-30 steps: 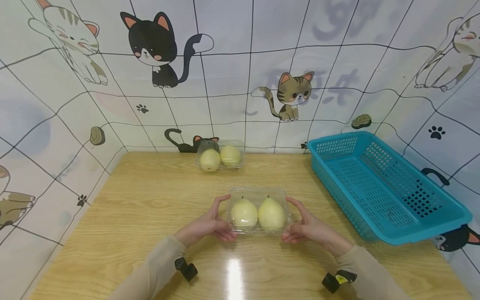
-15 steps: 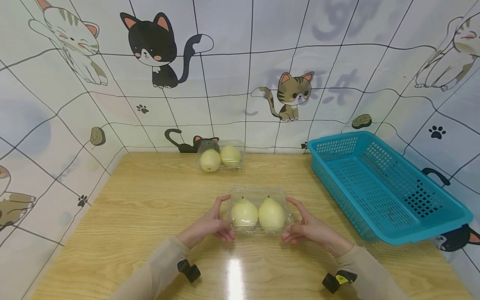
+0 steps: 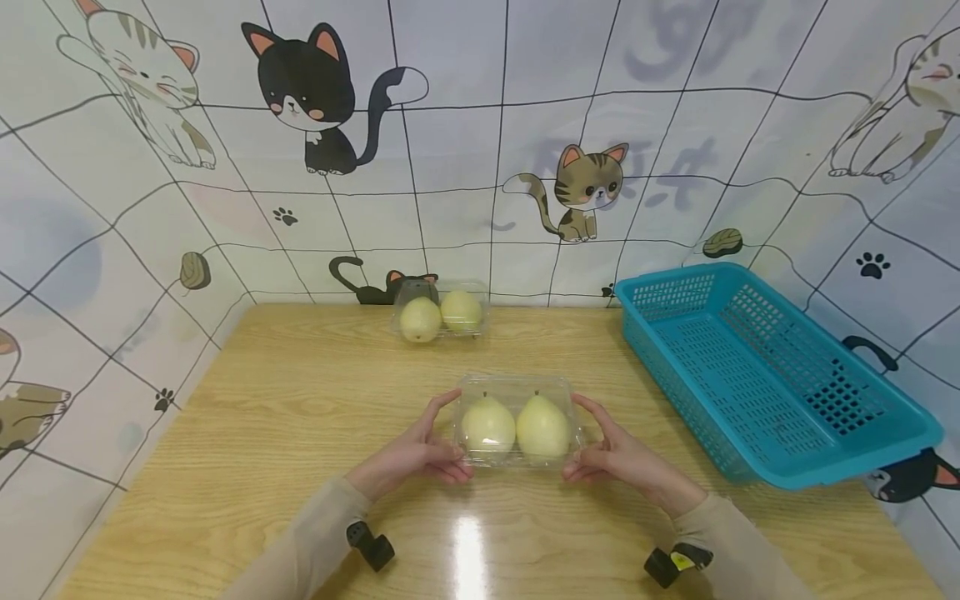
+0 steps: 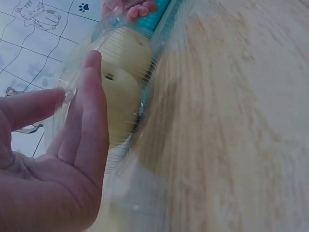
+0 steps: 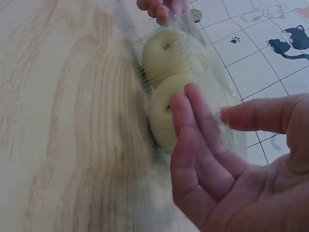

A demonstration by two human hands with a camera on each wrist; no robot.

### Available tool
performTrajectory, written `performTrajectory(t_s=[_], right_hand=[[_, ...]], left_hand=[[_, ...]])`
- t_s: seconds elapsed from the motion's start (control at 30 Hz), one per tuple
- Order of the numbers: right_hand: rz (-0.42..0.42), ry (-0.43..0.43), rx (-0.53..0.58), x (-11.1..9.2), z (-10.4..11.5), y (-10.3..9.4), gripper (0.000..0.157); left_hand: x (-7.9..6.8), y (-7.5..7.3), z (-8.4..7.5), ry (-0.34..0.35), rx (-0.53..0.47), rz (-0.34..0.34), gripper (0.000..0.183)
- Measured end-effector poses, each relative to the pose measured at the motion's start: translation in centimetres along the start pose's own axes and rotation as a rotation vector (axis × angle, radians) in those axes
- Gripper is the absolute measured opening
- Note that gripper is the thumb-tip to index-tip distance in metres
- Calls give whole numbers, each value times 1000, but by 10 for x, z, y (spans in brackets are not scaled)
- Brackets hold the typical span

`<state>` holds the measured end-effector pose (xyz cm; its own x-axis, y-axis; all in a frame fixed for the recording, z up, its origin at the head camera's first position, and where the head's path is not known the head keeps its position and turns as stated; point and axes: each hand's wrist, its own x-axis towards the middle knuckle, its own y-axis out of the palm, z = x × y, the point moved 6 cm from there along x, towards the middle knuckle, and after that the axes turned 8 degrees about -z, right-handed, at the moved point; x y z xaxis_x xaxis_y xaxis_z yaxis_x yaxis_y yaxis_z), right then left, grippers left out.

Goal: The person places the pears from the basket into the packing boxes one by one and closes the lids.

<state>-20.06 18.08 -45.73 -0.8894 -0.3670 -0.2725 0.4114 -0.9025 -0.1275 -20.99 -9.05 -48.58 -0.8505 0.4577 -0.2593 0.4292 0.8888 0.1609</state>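
A clear plastic clamshell box (image 3: 517, 387) with two pale yellow pears sits near the middle of the wooden table. One pear (image 3: 489, 427) lies at its left, the other pear (image 3: 543, 429) at its right, stems to the back. My left hand (image 3: 420, 450) grips the box's left end, and my right hand (image 3: 618, 454) grips the right end. In the left wrist view, thumb and fingers meet at the plastic edge beside a pear (image 4: 120, 104). The right wrist view likewise shows the fingertips (image 5: 193, 94) at the box's edge. Both lower fingers lie along its near corners.
Behind, against the cat-print wall covering (image 3: 465, 200), stands a second clear box (image 3: 480, 327) with two pears. A blue perforated plastic basket (image 3: 780, 392) occupies the table's right side. The wooden table (image 3: 300, 392) extends around the hands. Each wrist wears a small black camera.
My left wrist has shifted only very slightly. The box, the pears and my right hand have stayed in place.
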Motion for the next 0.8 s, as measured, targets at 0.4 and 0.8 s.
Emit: performTrajectory(t_s=[0.4, 0.8], right_hand=[[46, -85, 6, -1, -3, 1, 84], [59, -121, -44, -2, -4, -3, 78]], left_hand=[[-2, -2, -2, 65, -12, -15, 86], [-11, -9, -7, 90, -4, -73, 79]])
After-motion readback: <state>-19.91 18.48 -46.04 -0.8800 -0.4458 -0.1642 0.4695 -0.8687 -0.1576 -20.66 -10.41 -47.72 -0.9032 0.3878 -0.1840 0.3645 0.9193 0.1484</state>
